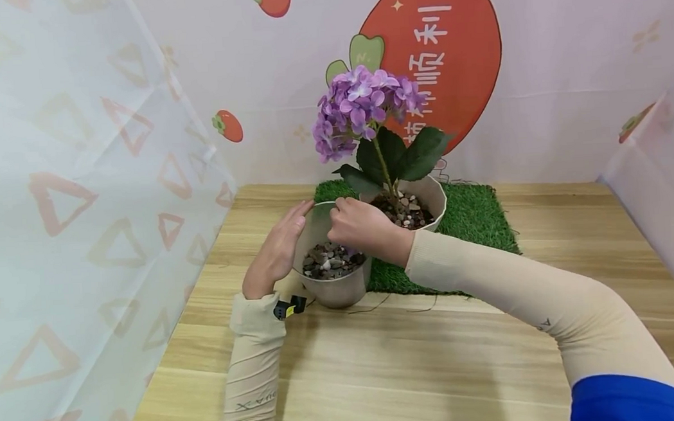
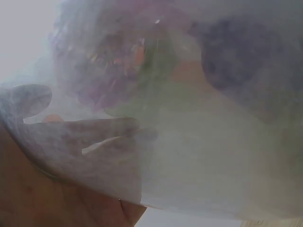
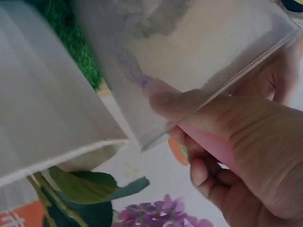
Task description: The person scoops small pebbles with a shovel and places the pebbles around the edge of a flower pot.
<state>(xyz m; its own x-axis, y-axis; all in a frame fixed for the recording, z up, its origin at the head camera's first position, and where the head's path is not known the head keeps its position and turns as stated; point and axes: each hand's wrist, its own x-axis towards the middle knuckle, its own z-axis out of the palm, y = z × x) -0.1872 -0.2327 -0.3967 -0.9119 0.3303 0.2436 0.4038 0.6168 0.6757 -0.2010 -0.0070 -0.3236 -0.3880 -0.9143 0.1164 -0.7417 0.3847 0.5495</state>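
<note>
A translucent plastic tub (image 1: 336, 294) stands upright on the table with grey pebbles (image 1: 325, 263) in its bottom. Against its left side and rim lies my left hand (image 1: 276, 253), fingers mostly straight. My right hand (image 1: 367, 231) is over the tub's right rim, gripping a slim tool by its pink handle (image 3: 210, 144). The tool's purple end (image 3: 130, 68) reaches down inside the tub; its exact shape is blurred behind the wall. Behind the tub, a purple hydrangea (image 1: 362, 109) grows from a white pot (image 1: 436, 199) filled with pebbles.
A green artificial grass mat (image 1: 477, 221) lies under the white pot and along the tub's right side. The wooden table (image 1: 393, 368) extends forward and to the right. Printed cloth walls (image 1: 274, 137) rise at the back and both sides.
</note>
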